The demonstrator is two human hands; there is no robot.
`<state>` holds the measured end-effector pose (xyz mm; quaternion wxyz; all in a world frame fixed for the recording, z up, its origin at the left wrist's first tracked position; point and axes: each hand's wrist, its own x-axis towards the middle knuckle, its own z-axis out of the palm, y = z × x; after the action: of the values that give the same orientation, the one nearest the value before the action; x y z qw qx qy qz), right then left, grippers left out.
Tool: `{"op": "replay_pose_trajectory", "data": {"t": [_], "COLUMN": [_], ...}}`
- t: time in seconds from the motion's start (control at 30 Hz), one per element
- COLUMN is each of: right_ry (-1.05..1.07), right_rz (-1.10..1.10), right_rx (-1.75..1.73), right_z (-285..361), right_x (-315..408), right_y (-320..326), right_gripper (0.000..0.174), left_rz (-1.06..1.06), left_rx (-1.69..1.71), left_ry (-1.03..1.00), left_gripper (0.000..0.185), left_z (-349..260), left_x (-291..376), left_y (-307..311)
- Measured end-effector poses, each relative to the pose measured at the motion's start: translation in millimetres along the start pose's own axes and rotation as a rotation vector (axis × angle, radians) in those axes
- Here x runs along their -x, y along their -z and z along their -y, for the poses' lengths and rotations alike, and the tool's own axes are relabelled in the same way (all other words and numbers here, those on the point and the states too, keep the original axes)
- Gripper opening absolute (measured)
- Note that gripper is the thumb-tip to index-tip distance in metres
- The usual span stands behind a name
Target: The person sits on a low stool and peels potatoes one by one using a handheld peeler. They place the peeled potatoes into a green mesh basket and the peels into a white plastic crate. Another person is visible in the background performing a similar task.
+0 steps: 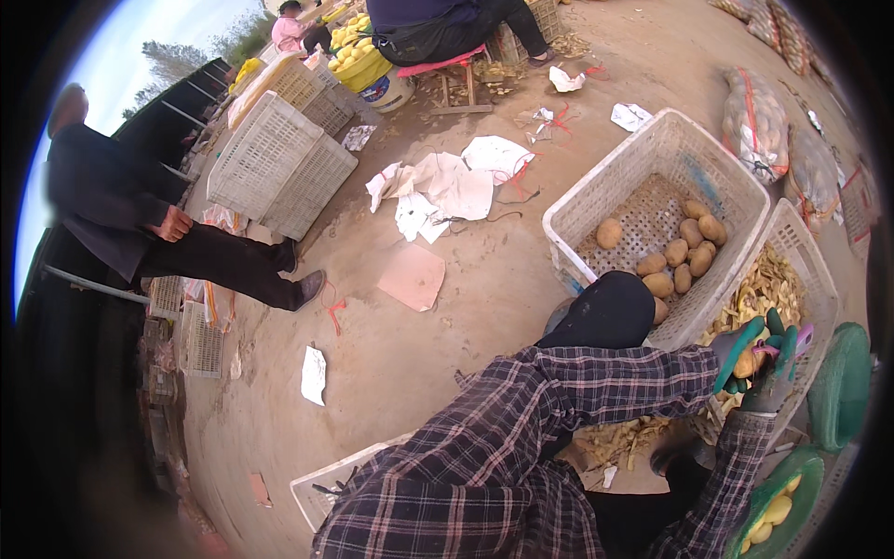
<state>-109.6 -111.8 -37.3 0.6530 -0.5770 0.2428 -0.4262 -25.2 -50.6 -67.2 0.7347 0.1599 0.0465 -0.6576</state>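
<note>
My left hand [730,351], in a grey and green work glove, grips a partly peeled potato [746,363]. In my right hand [772,377], gloved alike, is a pink-handled peeler [804,338], its head against the potato. Both hands are above a white plastic crate [823,279] heaped with potato peelings [767,288]. Beside it stands a larger white crate [569,199] with several unpeeled potatoes [676,251] at one end. A green mesh bag [803,469] near my right forearm holds peeled potatoes [777,510].
Full mesh sacks [754,126] lie beyond the crates. Paper scraps [447,185] and red string [335,314] litter the ground. One person [119,189] stands at left near stacked crates [279,168]; another [433,31] sits on a stool [447,84] beside a yellow sack of peeled potatoes [360,66].
</note>
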Motion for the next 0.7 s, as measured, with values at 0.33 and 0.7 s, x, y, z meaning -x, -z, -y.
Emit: {"op": "replay_pose_trajectory", "data": {"t": [0.33,0.7], "right_ry": [-0.318,-0.009], "right_rz": [-0.326,-0.408], "right_rx": [-0.291,0.459], "right_z": [67,19], "right_x": [-7,-30], "right_y": [-21,83], "right_gripper": [0.045,0.037], "left_rz": [0.008,0.377], "left_rx": [-0.579,-0.448], "left_ry": [0.188,0.340], "left_gripper": [0.053,0.071], "left_z": [-35,-39], "left_x": [52,62], "left_y": [-61,-70]}}
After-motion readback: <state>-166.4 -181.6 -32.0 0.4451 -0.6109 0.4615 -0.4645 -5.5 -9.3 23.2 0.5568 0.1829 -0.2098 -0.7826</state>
